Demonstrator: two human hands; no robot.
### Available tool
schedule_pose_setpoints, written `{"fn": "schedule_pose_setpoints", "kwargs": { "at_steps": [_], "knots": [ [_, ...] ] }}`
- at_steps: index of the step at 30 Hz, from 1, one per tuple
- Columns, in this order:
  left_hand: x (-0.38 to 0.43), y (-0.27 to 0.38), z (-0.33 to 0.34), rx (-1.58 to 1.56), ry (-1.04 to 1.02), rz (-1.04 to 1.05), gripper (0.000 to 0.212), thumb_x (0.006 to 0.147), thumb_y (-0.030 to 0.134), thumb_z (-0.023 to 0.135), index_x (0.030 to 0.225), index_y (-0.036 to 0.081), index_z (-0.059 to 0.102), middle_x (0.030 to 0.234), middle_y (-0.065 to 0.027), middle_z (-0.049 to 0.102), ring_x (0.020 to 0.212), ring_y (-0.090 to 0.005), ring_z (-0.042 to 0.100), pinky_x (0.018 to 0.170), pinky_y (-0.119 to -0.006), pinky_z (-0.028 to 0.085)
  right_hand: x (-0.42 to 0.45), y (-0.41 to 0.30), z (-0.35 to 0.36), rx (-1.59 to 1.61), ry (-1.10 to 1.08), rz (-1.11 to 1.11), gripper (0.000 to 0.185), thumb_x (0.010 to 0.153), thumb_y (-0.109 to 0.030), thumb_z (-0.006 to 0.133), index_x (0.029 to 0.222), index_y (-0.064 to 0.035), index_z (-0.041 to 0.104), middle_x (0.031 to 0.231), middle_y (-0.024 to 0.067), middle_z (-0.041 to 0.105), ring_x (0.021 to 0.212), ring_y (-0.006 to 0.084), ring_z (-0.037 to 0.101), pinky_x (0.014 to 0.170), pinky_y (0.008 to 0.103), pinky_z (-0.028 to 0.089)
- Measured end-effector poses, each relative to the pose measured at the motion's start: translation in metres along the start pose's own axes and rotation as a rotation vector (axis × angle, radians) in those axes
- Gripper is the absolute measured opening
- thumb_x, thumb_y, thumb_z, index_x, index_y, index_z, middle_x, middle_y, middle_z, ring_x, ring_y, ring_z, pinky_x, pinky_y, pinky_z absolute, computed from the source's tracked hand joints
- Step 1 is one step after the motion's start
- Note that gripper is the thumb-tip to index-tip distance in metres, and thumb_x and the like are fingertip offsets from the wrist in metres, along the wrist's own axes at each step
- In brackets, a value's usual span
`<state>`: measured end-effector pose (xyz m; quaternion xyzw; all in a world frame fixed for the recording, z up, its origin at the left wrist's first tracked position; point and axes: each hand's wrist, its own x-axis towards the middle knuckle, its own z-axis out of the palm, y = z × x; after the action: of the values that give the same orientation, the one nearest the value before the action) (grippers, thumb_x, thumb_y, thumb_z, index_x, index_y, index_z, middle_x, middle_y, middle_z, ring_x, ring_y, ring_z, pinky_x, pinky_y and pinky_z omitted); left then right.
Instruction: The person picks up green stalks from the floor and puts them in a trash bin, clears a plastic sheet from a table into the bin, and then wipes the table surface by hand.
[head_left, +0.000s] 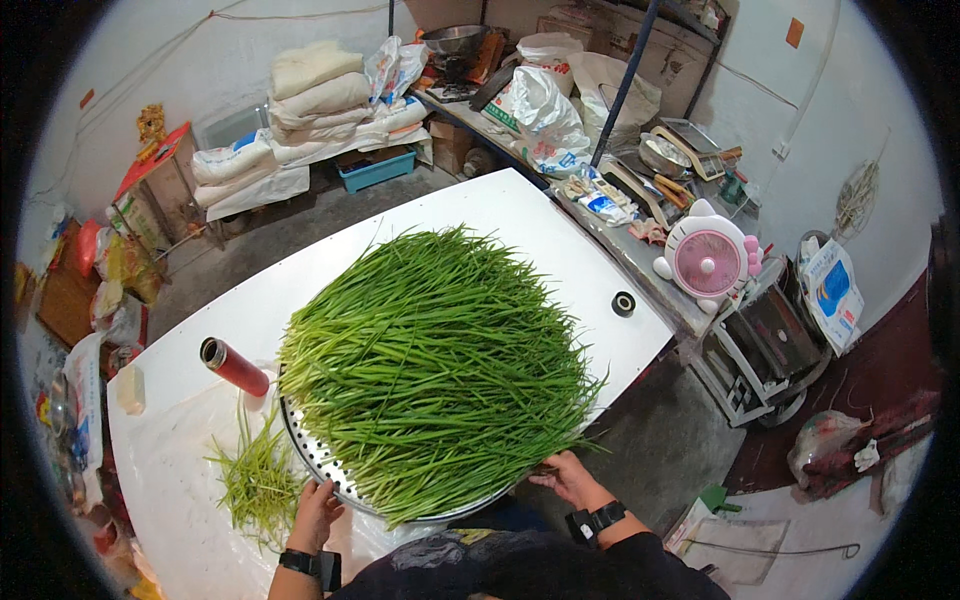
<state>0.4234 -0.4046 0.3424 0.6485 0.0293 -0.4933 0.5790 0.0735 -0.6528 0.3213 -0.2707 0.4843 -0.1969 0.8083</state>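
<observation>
A large heap of green garlic chives fills a round, perforated metal tray on the white table. At the tray's near left rim is my left hand, its fingers at the edge. My right hand reaches under the near right side, where its fingertips are partly hidden by the chives. Both hands appear to grip the rim. Left of the tray lies a small pile of yellowish chive trimmings on a clear plastic sheet. An open red flask stands beside the tray.
A black flask lid rests on the table's right part, and a pale block near its left edge. Beyond the right edge, a crowded shelf holds a pink-and-white fan. White sacks are stacked at the back.
</observation>
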Motion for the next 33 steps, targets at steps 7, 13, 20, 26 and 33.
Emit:
{"fn": "schedule_pose_setpoints", "kwargs": {
  "at_steps": [7,13,20,26,33],
  "knots": [
    [0.014,0.009,0.013,0.121,0.19,-0.139,0.032,0.074,0.006,0.048,0.103,0.014,0.039,0.082,-0.0058,0.052,0.067,-0.0199,0.055,0.053,-0.039,0.048,0.009,-0.019,0.001,-0.143,-0.04,0.112,0.028,0.081,-0.019,0.059,0.1,0.001,0.055,0.096,0.0085,0.056,0.085,0.0181,0.054,0.073,0.0323,0.046],
    [0.021,0.003,0.011,-0.1,0.106,-0.153,0.046,0.076,-0.005,0.036,0.118,0.014,0.029,0.111,-0.016,0.047,0.092,-0.0349,0.056,0.066,-0.049,0.054,0.036,-0.008,-0.004,-0.253,-0.053,0.122,0.027,0.078,-0.019,0.059,0.091,0.0046,0.056,0.081,0.0057,0.054,0.069,0.0141,0.051,0.061,0.0306,0.044],
    [0.019,-0.004,0.011,-0.205,-0.065,-0.021,0.053,0.078,0.0,0.033,0.128,0.016,0.023,0.113,-0.016,0.046,0.098,-0.0374,0.052,0.08,-0.053,0.047,0.046,0.004,-0.003,-0.191,0.017,0.008,0.016,0.072,-0.011,0.063,0.074,0.004,0.056,0.061,0.0053,0.051,0.05,0.0135,0.047,0.043,0.0322,0.036],
    [0.022,-0.027,-0.014,-0.104,-0.046,-0.032,0.035,0.08,0.005,0.039,0.115,0.008,0.04,0.107,-0.0144,0.051,0.095,-0.0302,0.053,0.078,-0.047,0.048,0.03,-0.038,0.0,-0.329,-0.032,0.13,0.024,0.075,-0.01,0.06,0.093,0.006,0.055,0.078,0.0071,0.056,0.066,0.0152,0.054,0.053,0.03,0.043],
    [-0.013,0.007,0.041,-0.213,0.022,0.048,0.054,0.068,-0.006,0.037,0.12,0.009,0.032,0.109,-0.0138,0.046,0.094,-0.033,0.054,0.071,-0.051,0.051,0.044,-0.012,-0.014,-0.212,0.002,0.064,0.023,0.075,-0.008,0.058,0.09,0.0092,0.056,0.074,0.0081,0.057,0.057,0.0145,0.053,0.049,0.0282,0.043]
  ]
}}
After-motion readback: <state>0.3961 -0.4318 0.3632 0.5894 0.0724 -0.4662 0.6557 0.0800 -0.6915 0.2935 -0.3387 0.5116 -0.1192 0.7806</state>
